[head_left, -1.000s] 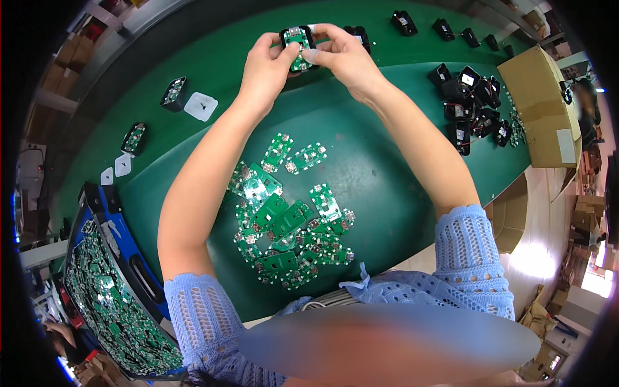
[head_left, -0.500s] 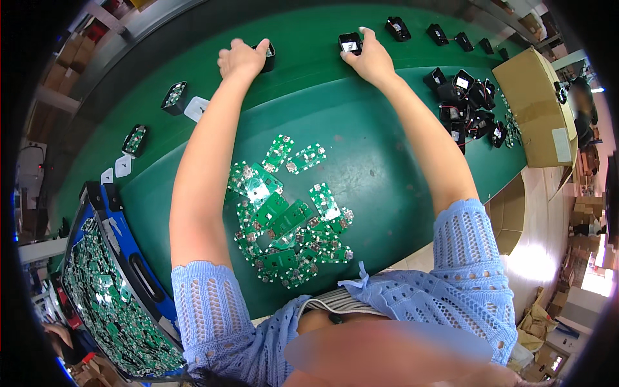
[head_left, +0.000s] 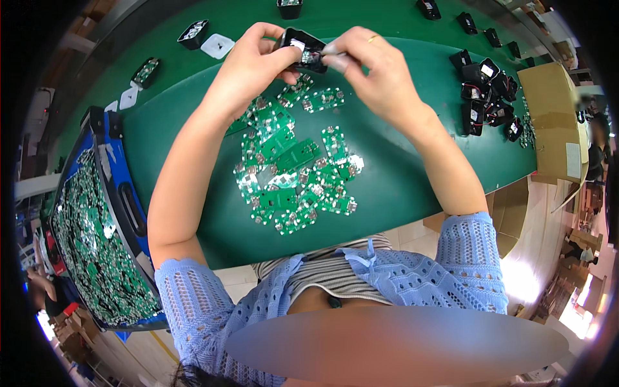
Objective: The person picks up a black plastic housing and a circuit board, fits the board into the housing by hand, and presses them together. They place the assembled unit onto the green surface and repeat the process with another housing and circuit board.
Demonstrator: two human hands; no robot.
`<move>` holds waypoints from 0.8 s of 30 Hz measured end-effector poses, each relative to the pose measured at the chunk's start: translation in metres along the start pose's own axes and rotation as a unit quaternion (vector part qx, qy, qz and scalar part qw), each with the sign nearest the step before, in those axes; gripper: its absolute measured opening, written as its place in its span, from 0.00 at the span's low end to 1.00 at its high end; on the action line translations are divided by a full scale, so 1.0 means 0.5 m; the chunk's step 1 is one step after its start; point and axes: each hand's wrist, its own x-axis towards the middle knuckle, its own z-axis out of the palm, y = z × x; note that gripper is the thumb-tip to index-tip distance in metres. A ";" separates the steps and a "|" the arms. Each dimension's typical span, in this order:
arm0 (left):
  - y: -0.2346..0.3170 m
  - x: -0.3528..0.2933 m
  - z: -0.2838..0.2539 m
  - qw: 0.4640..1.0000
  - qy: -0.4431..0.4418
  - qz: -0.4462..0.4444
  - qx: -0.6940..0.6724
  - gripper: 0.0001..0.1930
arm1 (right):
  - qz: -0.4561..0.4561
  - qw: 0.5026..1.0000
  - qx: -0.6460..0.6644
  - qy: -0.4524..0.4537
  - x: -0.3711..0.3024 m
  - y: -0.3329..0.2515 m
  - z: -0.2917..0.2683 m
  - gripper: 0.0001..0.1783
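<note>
My left hand [head_left: 253, 61] is closed round a small open black plastic case [head_left: 291, 37], held tilted above the far edge of the green work mat. A white part and some small parts show inside the case. My right hand [head_left: 371, 68] is at the case's right side, thumb and forefinger pinched together at its rim; what they grip is too small to make out. Just below my hands lies a loose pile of green circuit boards [head_left: 296, 155], with white parts and metal connectors on them.
Several black cases with wires [head_left: 487, 97] are heaped at the right beside a cardboard box [head_left: 551, 119]. More cases stand along the far green strip, such as one [head_left: 193, 35] next to a white lid [head_left: 217, 46]. A blue-edged bin [head_left: 103, 238] full of circuit boards is at the left.
Both hands have come back from separate cases on the far strip and met over the mat. A case is now held in my left hand, with my right fingers pinching at its rim.
</note>
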 end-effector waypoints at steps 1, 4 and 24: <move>-0.006 -0.013 0.000 1.000 0.004 -0.002 -0.001 0.14 | -0.014 0.998 0.065 -0.020 0.001 -0.015 0.005 0.06; -0.017 -0.055 -0.007 0.996 0.075 -0.018 -0.045 0.15 | -0.002 0.985 0.171 0.000 -0.006 -0.042 0.020 0.09; -0.074 -0.163 0.018 0.942 0.072 -0.069 -0.320 0.11 | 0.381 0.855 0.349 0.033 -0.080 -0.063 0.001 0.06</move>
